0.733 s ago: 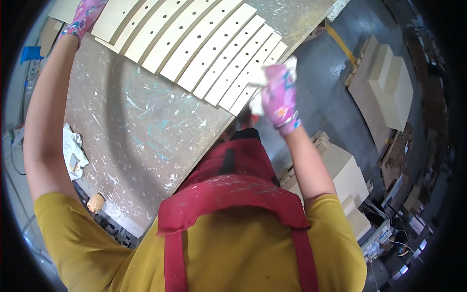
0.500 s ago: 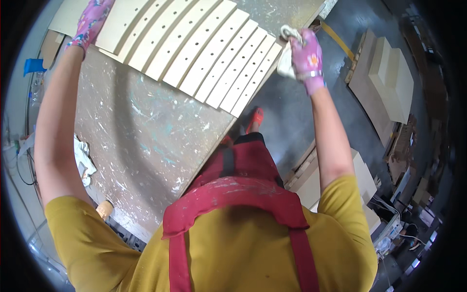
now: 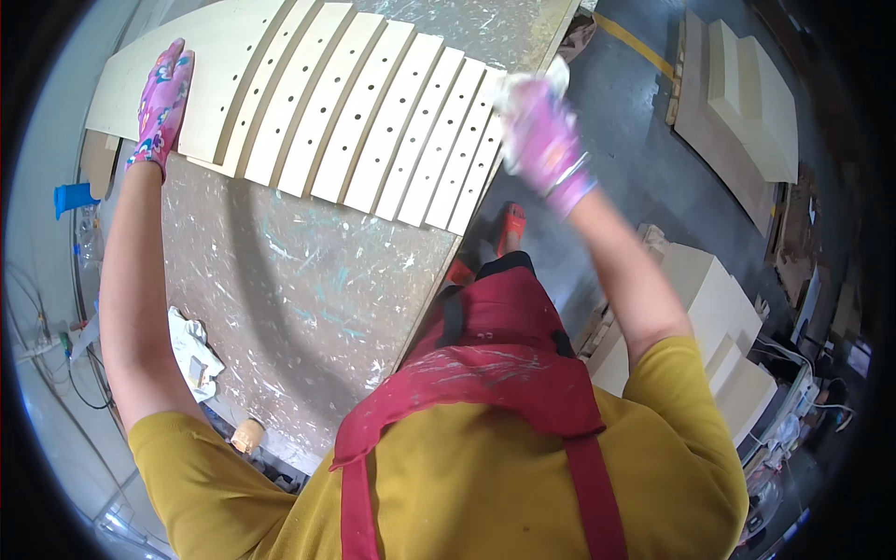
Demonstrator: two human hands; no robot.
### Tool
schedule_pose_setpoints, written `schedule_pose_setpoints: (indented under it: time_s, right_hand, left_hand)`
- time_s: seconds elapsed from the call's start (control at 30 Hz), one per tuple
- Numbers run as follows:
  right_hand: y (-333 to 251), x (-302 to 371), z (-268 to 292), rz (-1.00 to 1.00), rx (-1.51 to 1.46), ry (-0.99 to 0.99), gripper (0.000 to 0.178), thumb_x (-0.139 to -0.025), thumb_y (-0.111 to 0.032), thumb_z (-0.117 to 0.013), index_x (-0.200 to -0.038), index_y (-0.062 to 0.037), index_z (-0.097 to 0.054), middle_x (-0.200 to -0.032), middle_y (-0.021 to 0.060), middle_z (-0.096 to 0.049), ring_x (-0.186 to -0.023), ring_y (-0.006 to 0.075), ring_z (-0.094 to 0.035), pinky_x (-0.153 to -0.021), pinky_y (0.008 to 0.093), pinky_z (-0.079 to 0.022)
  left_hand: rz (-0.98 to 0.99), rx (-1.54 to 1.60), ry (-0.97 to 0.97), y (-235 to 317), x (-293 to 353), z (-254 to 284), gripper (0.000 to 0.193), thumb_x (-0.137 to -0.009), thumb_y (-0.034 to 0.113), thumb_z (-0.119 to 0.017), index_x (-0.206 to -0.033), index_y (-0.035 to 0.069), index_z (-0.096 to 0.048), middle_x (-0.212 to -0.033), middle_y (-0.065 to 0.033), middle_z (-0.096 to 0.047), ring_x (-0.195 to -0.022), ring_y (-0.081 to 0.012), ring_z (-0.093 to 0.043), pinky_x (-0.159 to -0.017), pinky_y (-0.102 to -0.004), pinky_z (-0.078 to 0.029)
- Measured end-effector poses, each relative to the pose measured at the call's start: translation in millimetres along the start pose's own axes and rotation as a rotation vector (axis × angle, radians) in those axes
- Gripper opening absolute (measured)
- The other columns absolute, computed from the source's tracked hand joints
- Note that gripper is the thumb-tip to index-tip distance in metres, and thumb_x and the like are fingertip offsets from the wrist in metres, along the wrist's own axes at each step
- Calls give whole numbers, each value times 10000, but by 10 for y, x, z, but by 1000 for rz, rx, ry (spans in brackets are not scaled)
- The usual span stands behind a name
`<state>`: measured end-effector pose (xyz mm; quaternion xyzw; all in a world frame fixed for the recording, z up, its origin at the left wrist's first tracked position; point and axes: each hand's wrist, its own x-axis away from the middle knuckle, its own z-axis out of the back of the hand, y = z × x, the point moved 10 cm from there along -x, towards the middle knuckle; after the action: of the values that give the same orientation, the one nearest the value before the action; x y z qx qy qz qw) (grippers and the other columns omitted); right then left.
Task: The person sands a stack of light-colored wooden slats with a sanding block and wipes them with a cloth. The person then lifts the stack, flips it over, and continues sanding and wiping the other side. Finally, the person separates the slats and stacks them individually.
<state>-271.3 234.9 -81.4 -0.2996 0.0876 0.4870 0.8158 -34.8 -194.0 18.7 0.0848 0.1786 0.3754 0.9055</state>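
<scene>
On the upper part of the worktable (image 3: 308, 280), we have a fanned row of pale panels (image 3: 373, 121), overlapped so that each exposes a strip with dark holes. The row runs from a broad left end to narrow strips near the table's right edge.

We rest the left hand (image 3: 164, 107) flat at the broad end, near the lower edge of the row. Its gloved fingers are extended, lie close together and pinch nothing. We cannot tell how firmly it presses.

With the right hand (image 3: 541, 131), we grip a white cloth (image 3: 510, 91) at the narrow end of the row. The hand is blurred: the fingers appear bunched around the cloth, but we cannot separate them, nor confirm that the cloth touches the wood.

We judge the step in hand to be wiping the panel faces, with the left hand as a steady. The next move calls for light, even contact along the strips, the left palm kept down, and care that the cloth does not snag on the stepped edges or shift the overlap.

A second white rag (image 3: 187, 341) lies toward the table's lower left, with a small greyish block (image 3: 196, 371) on it.
</scene>
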Motion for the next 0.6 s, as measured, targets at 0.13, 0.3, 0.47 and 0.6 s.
schedule_pose_setpoints:
  time_s: [0.13, 0.3, 0.47, 0.6]
  right_hand:
    - [-380, 1640, -769, 38, -1063, -339, 425, -847, -120, -628, -1259, -35, -572, -1241, 167, -587, -1145, 301, -582, -979, 407, -472]
    - [13, 783, 136, -162, -582, -494, 302, -891, -169, -638, -1148, -16, -596, -1070, 84, -641, -959, 213, -645, -853, 340, -514]
    - [-232, 94, 484, -125, -379, 73, 206, -895, -177, -632, -1038, -28, -643, -971, 145, -643, -842, 297, -643, -724, 405, -507]
    - [-996, 730, -282, 172, -129, -208, 339, -873, -294, -608, -1141, -86, -611, -1049, 95, -617, -1027, 230, -595, -864, 352, -487]
  left_hand:
    - [60, 65, -49, 123, -64, -78, 532, -1024, 403, -457, -1476, 123, -434, -1507, -127, -430, -1410, -281, -380, -1171, -366, -286]
    - [-56, -48, 1, -58, -9, -24, 558, -1015, 445, -457, -1469, 121, -444, -1491, -133, -448, -1388, -293, -417, -1149, -371, -320]
    - [14, 23, -3, 17, 17, 45, 561, -1004, 470, -463, -1465, 151, -457, -1494, -129, -447, -1378, -305, -427, -1141, -377, -327]
    - [33, 33, -18, 53, -2, -16, 564, -1002, 470, -463, -1468, 151, -453, -1502, -127, -440, -1389, -304, -414, -1146, -380, -322]
